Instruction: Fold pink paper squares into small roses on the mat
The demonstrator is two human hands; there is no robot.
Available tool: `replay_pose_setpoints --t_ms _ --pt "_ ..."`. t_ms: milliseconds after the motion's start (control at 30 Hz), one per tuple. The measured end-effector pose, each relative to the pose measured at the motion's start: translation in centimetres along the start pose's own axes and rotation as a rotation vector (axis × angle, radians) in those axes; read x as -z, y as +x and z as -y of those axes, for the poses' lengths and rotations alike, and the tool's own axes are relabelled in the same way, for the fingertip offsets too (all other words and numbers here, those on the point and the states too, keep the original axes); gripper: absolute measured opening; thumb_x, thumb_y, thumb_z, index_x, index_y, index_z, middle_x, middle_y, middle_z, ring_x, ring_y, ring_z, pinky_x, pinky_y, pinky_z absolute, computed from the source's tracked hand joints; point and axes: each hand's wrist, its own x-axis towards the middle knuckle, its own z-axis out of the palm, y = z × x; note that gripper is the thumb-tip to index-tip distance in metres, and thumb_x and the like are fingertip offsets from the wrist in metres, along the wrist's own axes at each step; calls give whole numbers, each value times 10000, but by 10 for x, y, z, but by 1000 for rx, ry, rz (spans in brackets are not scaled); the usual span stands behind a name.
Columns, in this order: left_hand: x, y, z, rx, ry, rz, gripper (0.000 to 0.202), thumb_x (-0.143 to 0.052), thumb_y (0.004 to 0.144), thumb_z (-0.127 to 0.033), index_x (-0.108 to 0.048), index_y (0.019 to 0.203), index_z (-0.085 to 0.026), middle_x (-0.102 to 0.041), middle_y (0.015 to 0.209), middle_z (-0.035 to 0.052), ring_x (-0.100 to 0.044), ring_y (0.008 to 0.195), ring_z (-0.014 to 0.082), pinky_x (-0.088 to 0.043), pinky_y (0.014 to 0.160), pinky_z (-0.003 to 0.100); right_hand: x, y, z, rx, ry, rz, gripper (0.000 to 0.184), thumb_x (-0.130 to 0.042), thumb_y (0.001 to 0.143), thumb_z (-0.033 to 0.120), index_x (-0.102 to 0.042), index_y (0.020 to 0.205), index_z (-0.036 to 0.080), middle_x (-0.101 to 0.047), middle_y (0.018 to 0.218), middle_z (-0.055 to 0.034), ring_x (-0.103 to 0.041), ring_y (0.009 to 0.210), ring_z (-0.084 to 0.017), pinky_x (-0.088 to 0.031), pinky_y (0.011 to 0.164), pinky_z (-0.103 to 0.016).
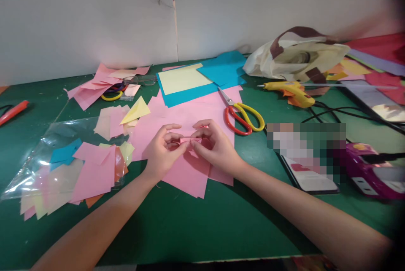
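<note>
My left hand [163,151] and my right hand [215,144] meet at the middle of the green table [190,224]. Both pinch a small folded strip of pink paper [190,140], one hand at each end, fingers curled round it. The strip is held just above a spread of large pink paper sheets [186,115] lying flat under my hands.
Red-and-yellow scissors [243,117] lie right of my hands. A yellow glue gun [292,92], black cables and a cloth bag [297,58] are at the back right. Blue and yellow sheets [202,79] lie behind. A clear bag of coloured paper squares [72,161] sits left. A purple device [370,170] is right.
</note>
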Motion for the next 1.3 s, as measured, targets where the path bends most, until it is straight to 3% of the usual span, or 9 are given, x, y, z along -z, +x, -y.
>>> replay_pose_setpoints --t_ms 200,467,600,733,900,1067,1300 --pt "0 -1 4 -38 8 37 357 -677 703 -173 -525 1025 -201 -658 740 -1 -658 704 141 -541 663 253 0 0 0 -10 -50 4 209 -569 808 158 -514 1000 220 -634 760 -2 -649 750 -156 -487 728 -327" --pt "2 0 3 -42 49 35 377 -722 686 -221 -549 1020 -193 -634 718 -9 -649 722 147 -530 675 254 -1 1 -2 -35 98 -75 200 -608 804 211 -469 948 224 -626 766 10 -644 632 -128 -465 564 -268" --pt "1 1 2 -9 30 39 294 -696 705 -205 -588 976 -171 -670 776 28 -664 748 164 -546 691 277 -1 3 -2 -40 169 -43 136 -577 839 251 -512 950 208 -630 747 -1 -662 641 -139 -479 572 -277" --pt "1 1 2 -37 60 19 237 -693 697 -192 -613 919 -169 -678 795 38 -669 764 170 -552 673 268 0 3 -3 -63 167 -15 161 -587 835 262 -534 977 206 -641 755 -10 -666 694 -146 -498 625 -288" --pt "0 0 0 -85 127 -1 221 -687 700 -175 -619 911 -182 -660 696 5 -657 684 143 -537 599 228 2 4 -2 -102 114 -1 230 -646 787 246 -531 982 208 -643 684 17 -620 613 -125 -474 591 -275" --pt "0 -1 1 -96 129 -14 233 -677 703 -159 -617 928 -182 -685 741 18 -672 710 152 -551 626 244 3 5 0 -126 137 13 268 -668 756 202 -508 971 212 -645 665 31 -609 587 -115 -476 612 -276" --pt "2 1 6 -51 56 -4 168 -657 749 -254 -655 897 -174 -706 849 48 -679 781 162 -573 648 249 3 4 -1 -118 159 10 289 -660 755 177 -479 977 212 -593 642 50 -592 580 -108 -469 617 -279"
